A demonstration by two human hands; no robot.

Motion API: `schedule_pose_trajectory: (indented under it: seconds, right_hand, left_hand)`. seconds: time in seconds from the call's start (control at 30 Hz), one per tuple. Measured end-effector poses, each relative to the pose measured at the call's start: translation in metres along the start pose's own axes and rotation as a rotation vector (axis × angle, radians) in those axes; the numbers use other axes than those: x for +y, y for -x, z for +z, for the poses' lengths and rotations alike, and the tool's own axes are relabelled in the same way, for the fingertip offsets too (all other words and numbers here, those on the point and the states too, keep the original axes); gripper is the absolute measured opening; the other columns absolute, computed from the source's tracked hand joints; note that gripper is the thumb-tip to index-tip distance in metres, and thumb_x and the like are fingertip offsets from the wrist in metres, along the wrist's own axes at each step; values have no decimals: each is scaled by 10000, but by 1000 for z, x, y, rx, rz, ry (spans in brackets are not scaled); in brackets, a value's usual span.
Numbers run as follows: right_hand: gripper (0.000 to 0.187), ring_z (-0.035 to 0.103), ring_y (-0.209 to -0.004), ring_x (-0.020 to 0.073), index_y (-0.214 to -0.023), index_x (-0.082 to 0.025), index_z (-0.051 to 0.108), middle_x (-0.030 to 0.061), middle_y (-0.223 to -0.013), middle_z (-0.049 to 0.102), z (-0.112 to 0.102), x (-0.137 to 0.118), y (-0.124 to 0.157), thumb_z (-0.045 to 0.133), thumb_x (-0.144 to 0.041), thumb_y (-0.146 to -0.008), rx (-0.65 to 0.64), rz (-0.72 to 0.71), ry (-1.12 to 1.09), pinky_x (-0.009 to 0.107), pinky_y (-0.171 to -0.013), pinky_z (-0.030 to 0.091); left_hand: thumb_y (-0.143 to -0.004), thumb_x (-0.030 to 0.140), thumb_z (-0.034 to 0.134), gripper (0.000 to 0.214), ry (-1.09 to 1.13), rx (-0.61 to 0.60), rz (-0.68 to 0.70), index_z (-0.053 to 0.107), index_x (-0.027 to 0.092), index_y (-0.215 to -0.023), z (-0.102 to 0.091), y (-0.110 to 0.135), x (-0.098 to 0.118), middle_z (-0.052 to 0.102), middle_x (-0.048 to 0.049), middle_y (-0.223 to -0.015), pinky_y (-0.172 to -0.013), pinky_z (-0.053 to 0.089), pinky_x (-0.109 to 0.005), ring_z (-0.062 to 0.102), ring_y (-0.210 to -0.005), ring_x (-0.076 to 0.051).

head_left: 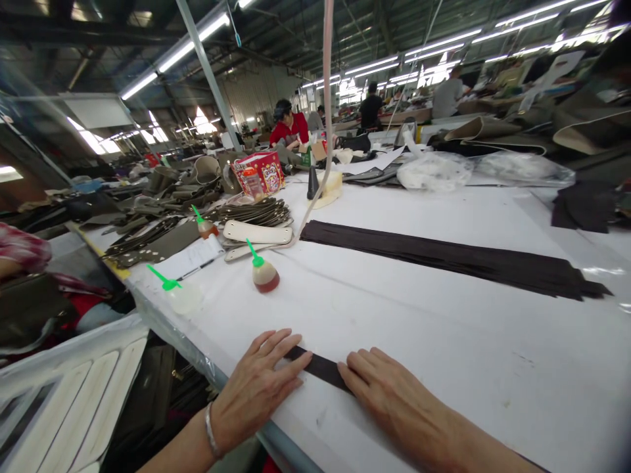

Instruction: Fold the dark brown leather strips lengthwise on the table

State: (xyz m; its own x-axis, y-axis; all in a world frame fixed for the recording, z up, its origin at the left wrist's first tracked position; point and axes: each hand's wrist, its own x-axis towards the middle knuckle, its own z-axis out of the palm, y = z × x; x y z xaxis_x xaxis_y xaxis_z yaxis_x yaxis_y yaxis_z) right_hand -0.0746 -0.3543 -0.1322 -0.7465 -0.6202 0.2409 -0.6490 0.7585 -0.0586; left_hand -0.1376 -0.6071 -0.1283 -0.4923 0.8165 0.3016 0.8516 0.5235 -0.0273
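Observation:
A narrow dark strip (323, 369) of leather-like material lies on the white tabletop near its front edge. My left hand (263, 374), with a bracelet at the wrist, rests on the strip's left end, fingers stretched out and apart. To its right, my right hand (382, 381) has its fingers curled down and closed on the strip. Part of the strip is hidden under my right hand and forearm. Beyond both hands lies a long stack of dark strips (434, 256). A glue bottle (266, 276) with a green nozzle and reddish-brown liquid stands ahead of my left hand.
Two more green-nozzled bottles, one pale (183, 297) and one brown (207, 227), stand left, by a pen (196, 269). White straps (257, 232) and piled dark pieces (256, 210) lie behind. A pale hose (326, 98) hangs down. A red-sleeved person (293, 128) sits further back.

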Motion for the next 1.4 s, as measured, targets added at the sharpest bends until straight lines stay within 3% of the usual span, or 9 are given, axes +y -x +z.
schedule_pose_trajectory:
  seconds: [0.27,0.5,0.67,0.83,0.97,1.13,1.27,1.33,1.4]
  right_hand:
    - [266,492,-781,192,-983,-160,548,22,-910,526,-10,8,22,558,51,-822,-112,76,-133,346,-781,388]
    - [242,482,-751,181,-954,-165,541,16,-900,526,-17,12,30,565,35,-819,-95,56,-134,329,-748,369]
    - [202,472,-739,181,-936,-156,535,18,-877,521,-14,11,32,561,12,-828,-60,19,-61,336,-728,349]
    - [156,467,-749,190,-942,-153,539,25,-872,523,-8,10,33,558,-28,-850,-16,9,-20,353,-723,335]
    - [137,467,-752,184,-919,-154,541,26,-859,527,-12,10,32,558,-35,-854,-4,-16,-19,347,-702,325]
    - [176,470,-751,182,-888,-153,527,29,-863,531,-18,11,31,561,2,-812,-15,-23,-40,341,-719,317]
    - [174,467,-750,185,-913,-153,531,25,-867,533,-14,10,33,574,-9,-826,-2,-16,-27,349,-724,323]
    - [170,470,-753,187,-914,-156,533,19,-866,536,-9,9,34,582,-15,-832,26,-12,-20,356,-731,326]
    - [189,477,-763,189,-900,-160,531,12,-868,539,-3,8,34,602,-8,-812,70,-9,-17,362,-743,327]
  left_hand:
    - [-987,265,460,258,71,-97,96,546,193,-1219,-14,-15,5,659,-11,-1098,-945,267,-360,533,-1088,-197]
    - [-934,348,568,302,10,-111,82,549,321,-1234,-16,-23,6,641,2,-1036,-975,210,-414,535,-1080,-220]
    - [-996,259,430,264,40,13,31,552,244,-1230,-14,-38,38,606,-29,-1206,-982,274,-374,514,-1141,-191]
    - [-991,321,421,378,109,-30,74,488,120,-1304,4,-37,71,611,-77,-1209,-981,380,-355,544,-1099,-213]
    - [-998,271,391,353,-33,-49,-22,493,123,-1301,7,-11,40,623,-91,-1183,-946,415,-384,567,-1061,-228]
    - [-980,251,444,214,-171,64,-198,620,198,-1088,-13,2,3,666,-52,-1065,-927,363,-486,567,-1079,-277]
    - [-960,153,429,250,-101,210,-239,589,183,-1150,-16,-22,45,620,-102,-1122,-908,410,-471,551,-1090,-272]
    - [-934,86,388,338,75,170,-105,536,155,-1230,-6,-36,76,600,-118,-1132,-912,467,-408,554,-1064,-234]
    - [-892,41,360,387,206,126,-101,513,110,-1241,8,-46,100,599,-136,-1097,-888,516,-391,569,-1016,-231]
